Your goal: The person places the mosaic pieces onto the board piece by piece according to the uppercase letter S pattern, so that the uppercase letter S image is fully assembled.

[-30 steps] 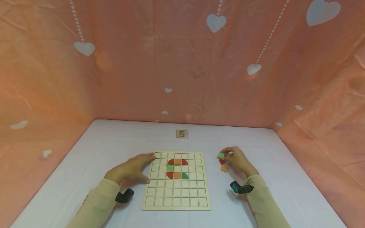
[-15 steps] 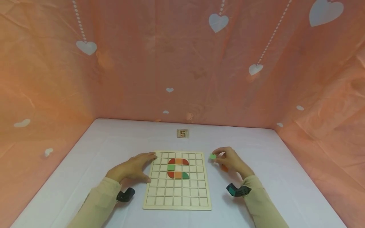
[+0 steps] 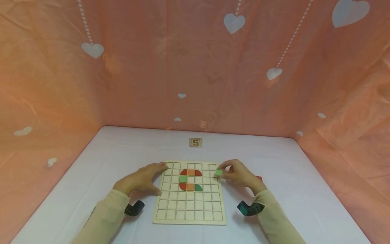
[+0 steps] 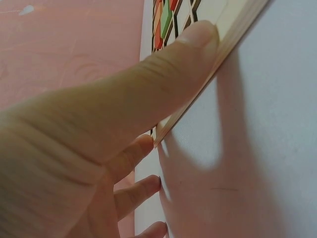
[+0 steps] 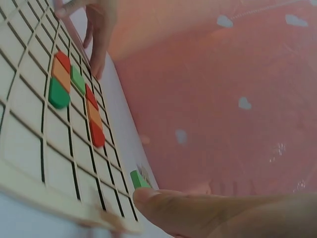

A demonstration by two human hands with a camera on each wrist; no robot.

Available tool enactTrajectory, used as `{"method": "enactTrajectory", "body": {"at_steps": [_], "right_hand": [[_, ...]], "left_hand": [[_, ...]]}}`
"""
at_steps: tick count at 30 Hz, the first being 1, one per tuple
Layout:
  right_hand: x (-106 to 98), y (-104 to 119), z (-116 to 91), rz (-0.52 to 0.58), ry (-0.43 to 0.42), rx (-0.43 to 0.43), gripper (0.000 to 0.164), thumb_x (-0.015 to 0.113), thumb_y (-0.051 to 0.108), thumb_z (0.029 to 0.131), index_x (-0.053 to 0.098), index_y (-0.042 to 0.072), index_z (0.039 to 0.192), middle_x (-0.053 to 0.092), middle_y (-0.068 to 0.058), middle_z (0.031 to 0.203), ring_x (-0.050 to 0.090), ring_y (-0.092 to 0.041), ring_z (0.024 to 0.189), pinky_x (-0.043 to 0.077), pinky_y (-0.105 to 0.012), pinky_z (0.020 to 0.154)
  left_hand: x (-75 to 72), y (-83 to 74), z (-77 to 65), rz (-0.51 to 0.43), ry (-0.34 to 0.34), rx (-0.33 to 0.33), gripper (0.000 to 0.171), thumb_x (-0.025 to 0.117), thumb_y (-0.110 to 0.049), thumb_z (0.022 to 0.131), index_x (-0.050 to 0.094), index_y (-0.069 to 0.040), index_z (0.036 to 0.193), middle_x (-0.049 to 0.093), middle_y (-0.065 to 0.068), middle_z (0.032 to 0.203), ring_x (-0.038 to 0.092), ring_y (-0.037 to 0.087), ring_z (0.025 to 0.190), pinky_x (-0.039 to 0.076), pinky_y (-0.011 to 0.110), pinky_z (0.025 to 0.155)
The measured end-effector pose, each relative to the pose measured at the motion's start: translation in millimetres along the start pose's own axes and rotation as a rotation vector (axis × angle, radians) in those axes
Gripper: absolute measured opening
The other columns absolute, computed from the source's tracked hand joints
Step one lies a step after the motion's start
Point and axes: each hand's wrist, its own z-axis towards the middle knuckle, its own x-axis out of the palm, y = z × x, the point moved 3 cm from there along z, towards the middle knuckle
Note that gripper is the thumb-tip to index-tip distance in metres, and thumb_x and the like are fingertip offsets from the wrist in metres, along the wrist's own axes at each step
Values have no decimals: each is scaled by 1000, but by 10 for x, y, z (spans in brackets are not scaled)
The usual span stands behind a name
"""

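Note:
My right hand (image 3: 239,173) pinches a light green tile (image 3: 219,172) between thumb and fingers, over the right edge of a wooden grid board (image 3: 189,222). In the right wrist view the green tile (image 5: 138,179) shows beyond the thumb (image 5: 163,204). Set in the grid are red, orange, light green and dark green tiles (image 3: 190,187) in a curved shape, some of them quarter-round. My left hand (image 3: 141,179) is spread at the board's left edge. Its thumb (image 4: 198,37) lies on the rim, while an index fingertip touches the far corner.
A small square card (image 3: 195,142) with a brown figure on a grid lies behind the board. Part of a red tile (image 3: 259,178) shows behind the right wrist; that arm hides what else lies there. A pink curtain (image 3: 195,67) with pale hearts surrounds the white table (image 3: 137,139).
My right hand has lifted the light green tile off the loose pieces at the right and carried it left to the board's edge. The left hand stays in place.

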Motion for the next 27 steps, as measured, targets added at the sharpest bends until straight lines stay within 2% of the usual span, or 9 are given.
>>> {"method": "enactTrajectory", "body": {"at_steps": [7, 13, 16, 21, 23, 27], "right_hand": [[153, 154, -3, 12, 81, -58, 23, 78, 5, 85, 74, 0, 107, 59, -7, 83, 43, -9, 56, 37, -17, 48], [292, 283, -32, 8, 133, -59, 24, 80, 7, 84, 75, 5, 107, 53, 0, 77, 46, -11, 64, 39, -18, 56], [353, 340, -47, 1, 163, -77, 25, 81, 9, 84, 75, 6, 108, 57, 0, 81, 46, -11, 66, 40, -18, 60], [447, 405, -59, -10, 211, -120, 23, 81, 8, 83, 75, 5, 105, 67, -5, 99, 48, -10, 71, 43, -18, 65], [481, 428, -59, -10, 227, -124, 21, 82, 8, 83, 76, 6, 103, 67, -4, 99, 50, -11, 76, 44, -18, 67], [545, 453, -67, -13, 252, -109, 20, 82, 8, 83, 77, 7, 102, 62, 0, 88, 51, -13, 77, 42, -19, 65]], "left_hand": [[-7, -11, -10, -2, -1, 14, 93, 91, -28, 71, 46, -9, 150, 34, 15, 164, 30, 44, 151, 27, 66, 122], [-8, -10, -6, -5, -1, 3, 94, 91, -28, 71, 46, -11, 151, 34, 14, 165, 30, 43, 152, 26, 65, 123], [-11, -14, -5, -1, -1, 0, 94, 91, -28, 71, 46, -11, 151, 34, 14, 165, 30, 44, 151, 27, 65, 122], [-12, -31, -18, 0, 2, -2, 94, 91, -28, 71, 46, -10, 151, 34, 14, 165, 30, 44, 151, 28, 65, 122], [-11, -36, -23, -3, 3, -5, 93, 91, -28, 71, 46, -10, 150, 34, 14, 165, 30, 44, 151, 28, 65, 122], [-4, -28, -19, -4, 3, -4, 93, 91, -28, 71, 46, -10, 150, 34, 14, 165, 30, 44, 151, 28, 65, 122]]}}
